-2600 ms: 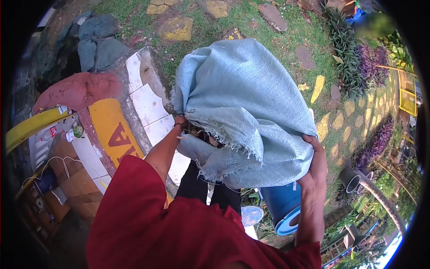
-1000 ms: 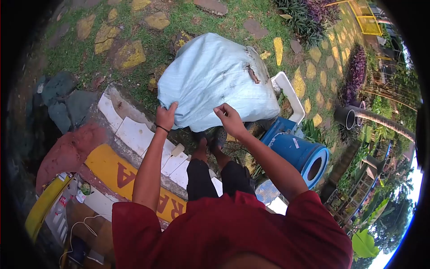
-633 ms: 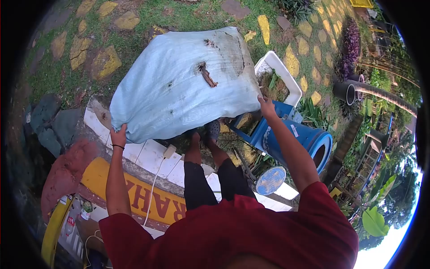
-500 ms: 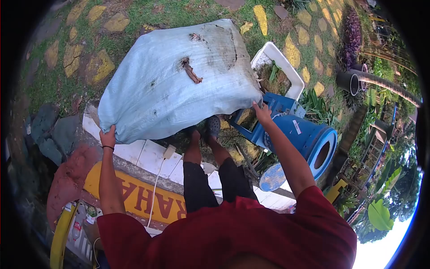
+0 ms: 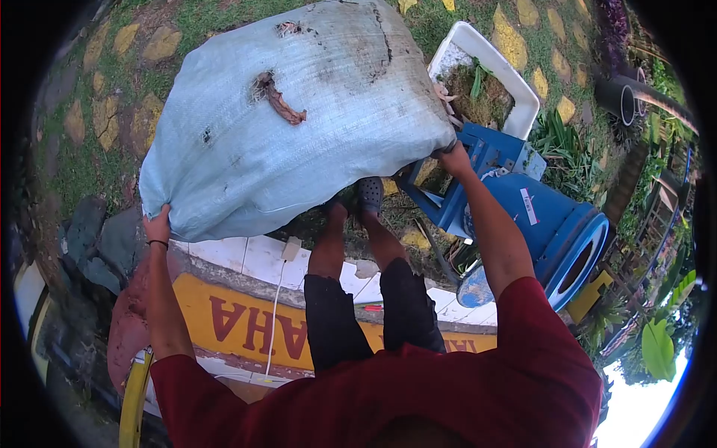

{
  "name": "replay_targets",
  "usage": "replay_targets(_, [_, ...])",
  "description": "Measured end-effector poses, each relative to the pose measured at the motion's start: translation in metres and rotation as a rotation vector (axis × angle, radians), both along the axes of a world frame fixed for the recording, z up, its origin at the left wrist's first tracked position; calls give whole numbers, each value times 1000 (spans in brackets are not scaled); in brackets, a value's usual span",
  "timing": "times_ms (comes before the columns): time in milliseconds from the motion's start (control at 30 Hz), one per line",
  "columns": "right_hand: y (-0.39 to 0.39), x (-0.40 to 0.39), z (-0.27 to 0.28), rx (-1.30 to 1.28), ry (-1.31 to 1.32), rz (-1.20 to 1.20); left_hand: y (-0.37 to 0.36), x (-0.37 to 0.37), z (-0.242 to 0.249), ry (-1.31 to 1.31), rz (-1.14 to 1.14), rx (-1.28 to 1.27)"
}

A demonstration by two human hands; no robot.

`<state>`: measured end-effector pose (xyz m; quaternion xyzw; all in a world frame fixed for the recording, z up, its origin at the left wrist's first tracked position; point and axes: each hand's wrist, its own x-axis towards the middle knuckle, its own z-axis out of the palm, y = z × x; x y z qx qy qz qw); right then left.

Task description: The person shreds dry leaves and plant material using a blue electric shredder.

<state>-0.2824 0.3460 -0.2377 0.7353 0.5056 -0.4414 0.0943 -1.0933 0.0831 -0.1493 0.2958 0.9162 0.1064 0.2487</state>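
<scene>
A large, bulging light-blue woven sack [image 5: 321, 142] fills the upper middle of the head view, in front of my legs. Its surface is dirt-smudged on the far right, and a dried brown stalk [image 5: 284, 106] sticks out of its side. My left hand [image 5: 157, 223] is closed on the sack's near left corner. At the near right corner, my right hand [image 5: 452, 158] grips the sack's edge, close to the blue metal frame of a machine [image 5: 534, 205] with a round drum opening. What the sack holds is hidden.
Right of the sack stands a white foam box [image 5: 529, 108] with plant scraps inside. A white cord with an adapter [image 5: 291, 249] crosses the tiled ledge [image 5: 224, 252] by my feet. Beyond lies grass with yellow stepping stones [image 5: 509, 41]; dark rocks [image 5: 89, 239] sit at left.
The sack looks larger and nearer, and both hands have shifted with it, still gripping its corners. My view has moved too, so the blue machine and foam box appear farther right.
</scene>
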Motion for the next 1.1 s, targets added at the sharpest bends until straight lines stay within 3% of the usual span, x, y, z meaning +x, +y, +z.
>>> replay_targets(67, [-7, 9, -19, 52, 20, 13, -17, -22, -16, 402, -780, -385])
replay_targets(133, [-13, 18, -41, 45, 322, -214, -17, -19, -24, 341, -650, -334])
replay_targets(200, [-20, 28, -74, 85, 389, -193, -16, -12, -27, 280, -519, -284])
replay_targets(267, [-21, 24, -72, 117, 456, -181, -8, -4, -27, 107, -174, 15])
replay_targets(333, [-13, 13, -19, 99, -110, 172, -4, -13, -20, 61, -189, -13])
replay_targets(500, [-10, 38, -64, 35, -218, 347, 4, 1, -18, 29, -254, 78])
replay_targets(567, [-3, 34, -77, -5, -354, 607, 16, 17, -2, 2, -96, 88])
replay_targets(600, [-1, 31, -77, -2, -351, 607, 12, 9, -5, 5, -95, 90])
replay_targets(667, [0, 30, -66, 108, 27, 181, -4, -15, -21, 265, -520, -73])
replay_targets(700, [-5, 22, -62, 104, 26, 180, -8, -20, -26, 263, -522, -76])
replay_targets(767, [-17, -2, -54, 364, 16, -129, -14, -23, -38, 25, -293, 72])
replay_targets(900, [-26, -8, -45, 330, -76, -131, 9, 10, -17, 76, -126, 30])
replay_targets(967, [-20, -9, -18, 221, -92, -5, -12, -28, -39, 238, -563, -104])
replay_targets(1000, [-17, -11, -9, 223, -89, -6, -5, -23, -34, 243, -563, -103])
replay_targets(1067, [-12, -9, 13, 293, 36, 54, 14, 0, -20, 100, -215, -129])
replay_targets(1100, [-5, -21, 32, 295, 38, 53, 17, -16, -15, 102, -216, -127])
